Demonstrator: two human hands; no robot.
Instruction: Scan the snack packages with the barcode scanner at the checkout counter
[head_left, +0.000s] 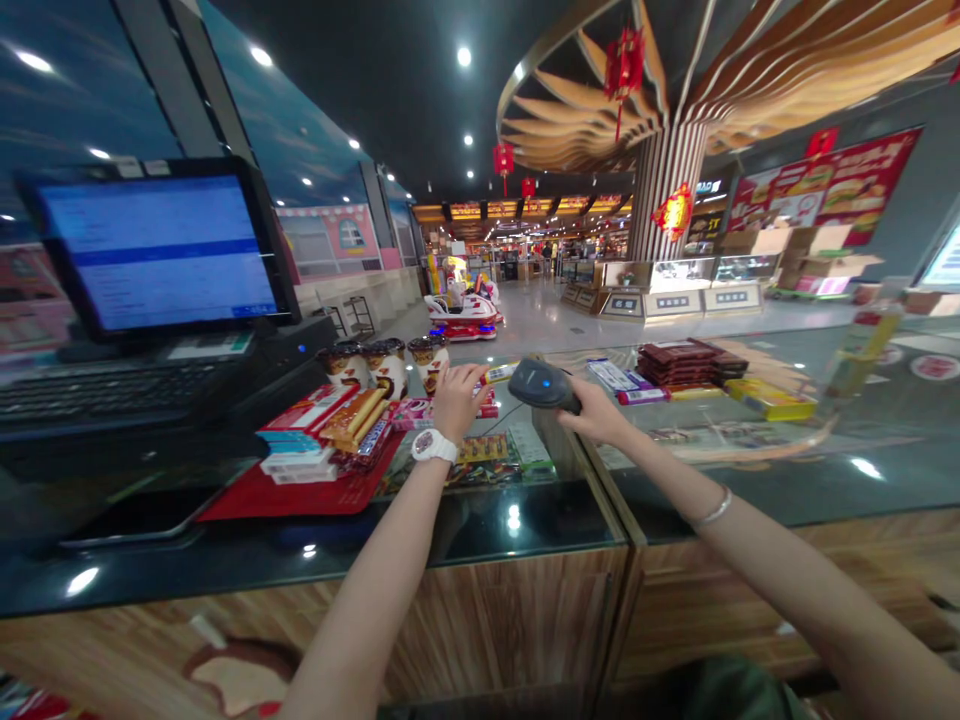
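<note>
My right hand [595, 412] is wrapped round the handle of a dark grey barcode scanner [541, 384], a blue light on its top. The scanner's head points left, toward my left hand [457, 398]. That hand, with a white watch at the wrist, pinches a small yellow-and-white candy pack [498, 373] just in front of the scanner. Below and beside the left hand lie pink packs [412, 413] on the glass counter. Lidded cups [385, 368] stand behind it to the left. The fingertips of my left hand are partly hidden.
At left are a monitor [161, 250], a keyboard [97, 395] and a phone-like dark tablet [142, 518]. Boxes and snack packs [307, 420] are piled on a red mat [300, 500]. Brown packets [686, 362] and a yellow box [771, 399] lie at right.
</note>
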